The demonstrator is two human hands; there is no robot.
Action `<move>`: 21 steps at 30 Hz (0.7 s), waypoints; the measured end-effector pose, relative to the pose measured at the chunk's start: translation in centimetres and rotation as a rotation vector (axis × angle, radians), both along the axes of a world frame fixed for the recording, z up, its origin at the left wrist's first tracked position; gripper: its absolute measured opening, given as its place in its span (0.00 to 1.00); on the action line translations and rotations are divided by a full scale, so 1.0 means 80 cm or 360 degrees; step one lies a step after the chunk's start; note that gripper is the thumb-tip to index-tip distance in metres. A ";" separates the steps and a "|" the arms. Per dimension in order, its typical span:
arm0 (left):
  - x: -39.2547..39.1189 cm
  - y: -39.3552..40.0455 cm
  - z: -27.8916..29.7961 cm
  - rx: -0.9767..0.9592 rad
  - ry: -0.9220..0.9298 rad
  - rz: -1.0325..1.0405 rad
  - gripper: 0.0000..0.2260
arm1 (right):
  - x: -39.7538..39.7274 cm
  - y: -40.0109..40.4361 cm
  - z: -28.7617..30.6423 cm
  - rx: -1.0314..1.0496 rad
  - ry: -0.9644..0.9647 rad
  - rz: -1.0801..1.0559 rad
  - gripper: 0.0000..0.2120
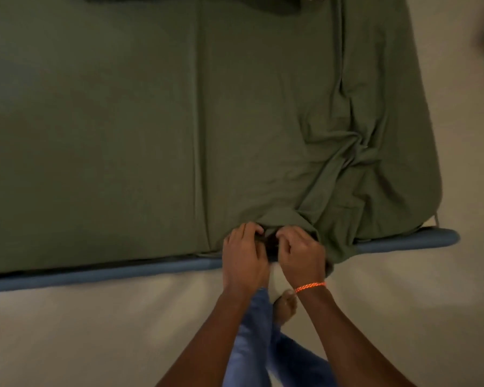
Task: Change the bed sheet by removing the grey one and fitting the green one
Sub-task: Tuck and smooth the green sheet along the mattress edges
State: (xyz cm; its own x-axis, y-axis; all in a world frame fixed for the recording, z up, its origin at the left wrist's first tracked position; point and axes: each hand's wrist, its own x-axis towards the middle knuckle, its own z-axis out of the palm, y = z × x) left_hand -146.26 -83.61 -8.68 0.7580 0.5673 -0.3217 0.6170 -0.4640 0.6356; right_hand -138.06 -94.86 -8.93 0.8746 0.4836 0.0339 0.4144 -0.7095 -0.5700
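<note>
We judge the step in hand to be the fitting of the green sheet, since it already covers nearly the whole mattress and no grey sheet shows on the bed. It fills the picture from nine o'clock through twelve to three, flat and smooth over the left half with one long straight crease running from twelve towards six near the middle. Towards four o'clock the cloth is loose and bunched into deep folds that run down to the near edge, and its corner hangs slack over the blue bed frame, which crosses the lower part from eight o'clock to three. At about six o'clock both hands work the hem at the near edge: the left hand has its fingers curled into the cloth, and the right hand, with an orange wristband, pinches a gathered fold just beside it. The next move, as we judge it, calls for drawing that slack towards the loose corner and tucking the hem under the mattress.
</note>
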 end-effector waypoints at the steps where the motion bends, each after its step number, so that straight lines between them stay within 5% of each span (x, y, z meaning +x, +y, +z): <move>1: 0.012 -0.002 0.002 -0.0065 -0.0067 0.0035 0.06 | 0.021 -0.007 0.003 0.0118 -0.0054 -0.0143 0.11; 4: 0.067 -0.004 0.010 -0.0340 -0.0179 0.0093 0.11 | 0.101 -0.027 0.008 0.0192 -0.0182 -0.0604 0.09; 6: 0.108 -0.009 0.014 -0.0445 -0.0146 0.0013 0.14 | 0.150 -0.039 0.007 0.0059 -0.0159 -0.0873 0.18; 10: 0.193 -0.032 0.012 -0.0275 0.0075 -0.0262 0.18 | 0.225 -0.068 -0.009 -0.0302 0.0004 -0.0796 0.35; 15: 0.291 -0.068 -0.004 0.0223 0.0143 -0.0454 0.28 | 0.306 -0.093 -0.034 -0.0515 -0.0267 -0.0414 0.12; 17: 0.316 -0.084 -0.012 0.0373 0.0159 -0.0421 0.21 | 0.327 -0.100 -0.040 -0.0547 -0.0368 -0.0191 0.05; 21: 0.333 -0.122 -0.018 0.0441 0.0146 -0.0334 0.09 | 0.336 -0.129 -0.050 -0.0544 -0.0355 0.0042 0.07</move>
